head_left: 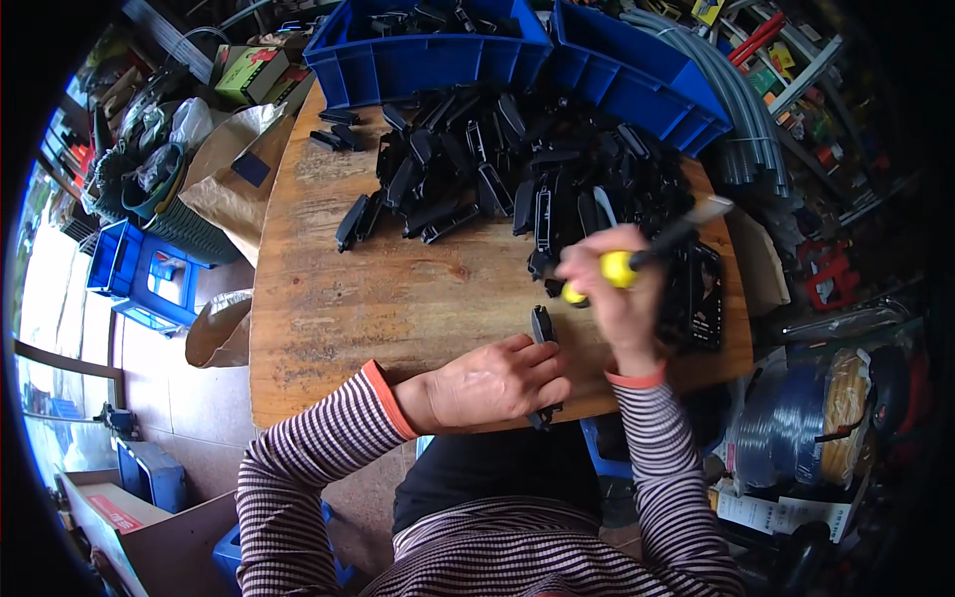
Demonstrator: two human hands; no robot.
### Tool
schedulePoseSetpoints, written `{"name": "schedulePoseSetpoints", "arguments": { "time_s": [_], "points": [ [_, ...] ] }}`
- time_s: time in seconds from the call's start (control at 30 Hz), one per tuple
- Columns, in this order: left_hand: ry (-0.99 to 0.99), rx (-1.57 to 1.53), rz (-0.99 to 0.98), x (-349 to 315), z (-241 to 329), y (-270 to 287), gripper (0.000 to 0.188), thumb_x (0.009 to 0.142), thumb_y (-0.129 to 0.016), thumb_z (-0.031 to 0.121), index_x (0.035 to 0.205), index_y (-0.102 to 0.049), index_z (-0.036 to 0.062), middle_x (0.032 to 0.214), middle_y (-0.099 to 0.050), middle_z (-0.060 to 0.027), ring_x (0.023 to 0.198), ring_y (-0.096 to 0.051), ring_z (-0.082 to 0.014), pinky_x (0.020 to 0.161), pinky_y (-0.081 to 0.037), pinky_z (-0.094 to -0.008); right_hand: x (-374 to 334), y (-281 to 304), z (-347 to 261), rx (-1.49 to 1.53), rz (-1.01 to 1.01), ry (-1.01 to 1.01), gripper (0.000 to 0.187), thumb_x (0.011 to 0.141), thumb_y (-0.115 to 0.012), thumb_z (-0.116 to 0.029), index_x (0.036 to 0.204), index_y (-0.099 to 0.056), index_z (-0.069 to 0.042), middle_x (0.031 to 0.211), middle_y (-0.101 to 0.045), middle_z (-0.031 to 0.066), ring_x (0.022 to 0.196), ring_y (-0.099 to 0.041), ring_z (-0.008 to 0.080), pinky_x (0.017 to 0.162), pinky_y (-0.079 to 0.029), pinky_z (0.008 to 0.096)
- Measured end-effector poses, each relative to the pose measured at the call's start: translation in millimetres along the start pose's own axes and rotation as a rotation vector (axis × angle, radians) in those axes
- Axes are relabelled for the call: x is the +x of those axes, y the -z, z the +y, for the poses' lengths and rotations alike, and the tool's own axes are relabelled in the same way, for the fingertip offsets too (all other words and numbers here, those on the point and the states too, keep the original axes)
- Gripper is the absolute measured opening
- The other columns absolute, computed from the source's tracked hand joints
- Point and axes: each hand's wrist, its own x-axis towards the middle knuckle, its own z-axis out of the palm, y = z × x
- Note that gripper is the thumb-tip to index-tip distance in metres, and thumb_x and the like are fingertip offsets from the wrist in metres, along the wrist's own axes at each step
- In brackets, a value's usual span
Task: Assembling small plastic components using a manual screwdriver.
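Observation:
At the table's near edge my left hand (497, 383) is closed on a long black plastic part (541, 324). The far end of the part sticks out beyond my fingers, and its near end shows below them by the edge. To the right, my raised right hand (627, 298) grips a yellow-and-black handled blade tool (619, 268). Its flat pale tip points up and right, away from the part. Motion blurs this hand and tool, so the blade's exact kind is unclear. Beyond both hands lies a heap of similar black plastic parts (487, 189).
The parts lie on a worn wooden table (328, 318). A blue crate (428, 70) holding more black parts stands at the back, with another blue crate (637, 85) to its right. A phone (705, 298) lies at the right edge. Brown paper bags (234, 174) stand left of the table.

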Motion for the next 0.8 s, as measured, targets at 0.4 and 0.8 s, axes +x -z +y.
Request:
{"name": "schedulePoseSetpoints", "arguments": {
  "time_s": [0.4,0.8],
  "points": [
    [0.266,0.037,0.085,-1,-13,-4,0.028,0.078,-0.060,0.006,0.106,-0.059,0.0053,0.099,-0.056,-0.0078,0.096,-0.057,-0.0255,0.091,-0.046,-0.0364,-69,78,-7,-1.024,-0.098,-0.198,0.022,0.075,-0.074,-0.006,0.091,-0.063,0.003,0.089,-0.065,0.0156,0.080,-0.065,0.0336,0.072,-0.051,0.0362],
    [0.653,0.327,0.343,-12,-101,6,0.031,0.071,-0.061,0.003,0.102,-0.056,0.0035,0.102,-0.058,-0.0112,0.095,-0.053,-0.0292,0.081,-0.044,-0.0359,-66,86,1,-1.013,-0.076,-0.240,0.020,0.077,-0.074,-0.009,0.091,-0.062,0.000,0.091,-0.065,0.0160,0.081,-0.064,0.0341,0.071,-0.052,0.0394]
  ]
}}
